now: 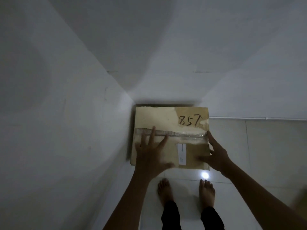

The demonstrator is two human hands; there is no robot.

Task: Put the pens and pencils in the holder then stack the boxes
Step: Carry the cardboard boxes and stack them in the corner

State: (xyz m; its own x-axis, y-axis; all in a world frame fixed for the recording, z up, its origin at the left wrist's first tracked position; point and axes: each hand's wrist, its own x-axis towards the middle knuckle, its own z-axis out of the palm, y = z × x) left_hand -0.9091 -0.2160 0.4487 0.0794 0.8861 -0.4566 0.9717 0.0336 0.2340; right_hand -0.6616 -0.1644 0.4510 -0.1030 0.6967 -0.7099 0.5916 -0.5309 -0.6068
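The stacking step looks to be in hand; the cardboard box [171,136] is sitting in the corner against the wall [66,113], seemingly atop another; the left hand [152,156] is pressing flat, fingers spread, on its top; the right hand [216,156] is clasping its right edge; next, I'd judge, squaring it up, then letting go

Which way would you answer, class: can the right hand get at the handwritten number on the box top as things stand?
Probably yes. The right hand grips the cardboard box at its right edge, and the number 857 sits uncovered just beyond it.
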